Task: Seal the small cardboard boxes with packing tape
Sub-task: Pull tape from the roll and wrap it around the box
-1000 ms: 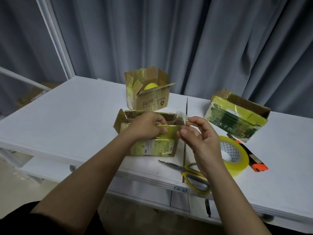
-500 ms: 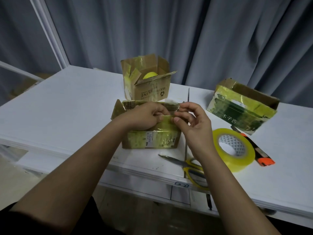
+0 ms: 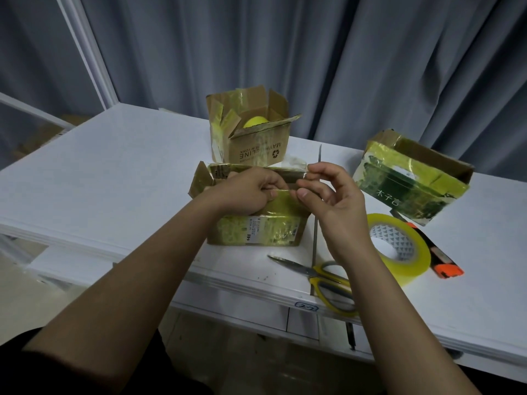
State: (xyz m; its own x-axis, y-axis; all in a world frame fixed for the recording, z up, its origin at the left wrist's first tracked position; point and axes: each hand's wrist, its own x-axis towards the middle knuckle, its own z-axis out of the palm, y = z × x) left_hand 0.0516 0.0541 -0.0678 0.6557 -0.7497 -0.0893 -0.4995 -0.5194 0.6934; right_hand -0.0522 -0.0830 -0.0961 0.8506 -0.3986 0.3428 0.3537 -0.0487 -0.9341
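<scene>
Fingers [image 3: 306, 178] of right hand [image 3: 330, 201] pinch tape strip [image 3: 295, 162] over box [image 3: 256, 223] (left hand [image 3: 248, 192] grips flap).

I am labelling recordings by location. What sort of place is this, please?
Probably a packing bench set up indoors. A white table carries cardboard boxes, a tape roll and scissors; grey curtains close off the back.

Far box [image 3: 251, 138] reads "LINE"; right box [image 3: 410, 189] reads "木子言".
</scene>
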